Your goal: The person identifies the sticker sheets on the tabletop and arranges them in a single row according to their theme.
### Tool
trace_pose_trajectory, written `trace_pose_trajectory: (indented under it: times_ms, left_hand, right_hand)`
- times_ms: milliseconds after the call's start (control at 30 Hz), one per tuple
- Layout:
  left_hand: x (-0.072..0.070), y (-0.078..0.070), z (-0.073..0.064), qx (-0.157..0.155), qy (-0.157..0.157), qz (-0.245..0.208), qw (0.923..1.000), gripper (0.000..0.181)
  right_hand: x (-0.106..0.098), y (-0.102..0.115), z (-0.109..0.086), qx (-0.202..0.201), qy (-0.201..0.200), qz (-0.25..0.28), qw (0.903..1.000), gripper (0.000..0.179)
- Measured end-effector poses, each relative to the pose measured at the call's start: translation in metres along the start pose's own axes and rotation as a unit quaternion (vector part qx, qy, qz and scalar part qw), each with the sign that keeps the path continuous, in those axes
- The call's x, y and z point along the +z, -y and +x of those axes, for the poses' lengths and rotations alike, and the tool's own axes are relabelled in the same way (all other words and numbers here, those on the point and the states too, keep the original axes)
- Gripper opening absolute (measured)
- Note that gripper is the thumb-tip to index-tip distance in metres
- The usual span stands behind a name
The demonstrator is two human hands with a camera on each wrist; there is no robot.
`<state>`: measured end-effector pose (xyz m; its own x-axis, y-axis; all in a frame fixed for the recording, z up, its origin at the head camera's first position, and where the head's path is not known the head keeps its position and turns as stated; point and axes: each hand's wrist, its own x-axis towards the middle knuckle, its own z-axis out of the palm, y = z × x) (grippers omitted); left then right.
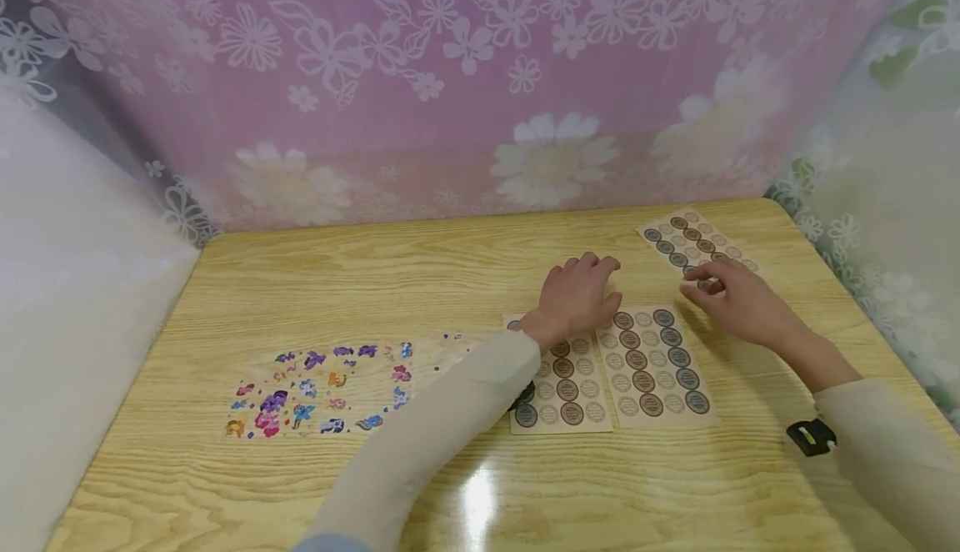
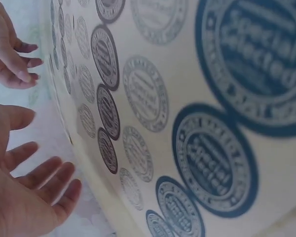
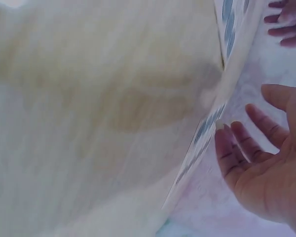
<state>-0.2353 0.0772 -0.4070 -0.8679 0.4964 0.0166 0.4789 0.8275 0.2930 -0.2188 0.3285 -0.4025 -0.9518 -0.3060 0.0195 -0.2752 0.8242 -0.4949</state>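
Two sheets of round stickers lie side by side before me, a left sheet (image 1: 564, 377) and a right sheet (image 1: 657, 368), printed in brown, blue and pale rings. My left hand (image 1: 573, 293) hovers around their far edges, fingers bent loosely, and its forearm hides part of the left sheet. A third sticker sheet (image 1: 693, 239) lies slanted at the back right. Close to its near edge is my right hand (image 1: 738, 298), thumb and fingers apart. Both palms look bare in the wrist views, the left hand (image 2: 34, 182) and the right hand (image 3: 266, 163) alike.
Clear sheets with colourful cartoon stickers (image 1: 322, 385) lie on the left of the wooden table (image 1: 360, 273), partly under my left sleeve (image 1: 450, 419). A floral curtain (image 1: 450, 102) hangs behind the table's far edge. A black wrist device (image 1: 812, 437) sits at my right cuff.
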Motion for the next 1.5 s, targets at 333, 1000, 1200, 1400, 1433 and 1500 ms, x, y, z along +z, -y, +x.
trace_pose_trajectory:
  times_ms: [333,1000,1200,1400,1433,1500]
  left_hand:
    - [0.003,0.009,0.019,0.045,0.004,-0.058,0.9973,0.056]
    - [0.015,0.015,0.047,0.009,0.023,-0.222,0.9746,0.055]
    - [0.011,0.018,0.049,-0.018,0.039,-0.202,0.9785,0.058]
    - [0.010,0.016,0.052,-0.041,0.043,-0.174,0.9830,0.059]
    - [0.010,0.016,0.053,-0.043,0.041,-0.174,0.9829,0.058]
    - [0.010,0.017,0.053,-0.049,0.039,-0.175,0.9825,0.058]
  right_hand:
    - [-0.025,-0.038,0.024,0.018,0.010,0.015,0.9997,0.054]
    - [-0.025,-0.075,0.082,0.091,0.016,-0.055,0.9942,0.077]
    - [-0.020,-0.074,0.098,0.091,0.011,-0.040,0.9950,0.081]
    - [-0.015,-0.075,0.108,0.086,0.004,-0.052,0.9950,0.079]
    - [-0.015,-0.076,0.108,0.085,0.001,-0.057,0.9948,0.078]
    - [-0.015,-0.078,0.109,0.080,-0.004,-0.063,0.9948,0.075]
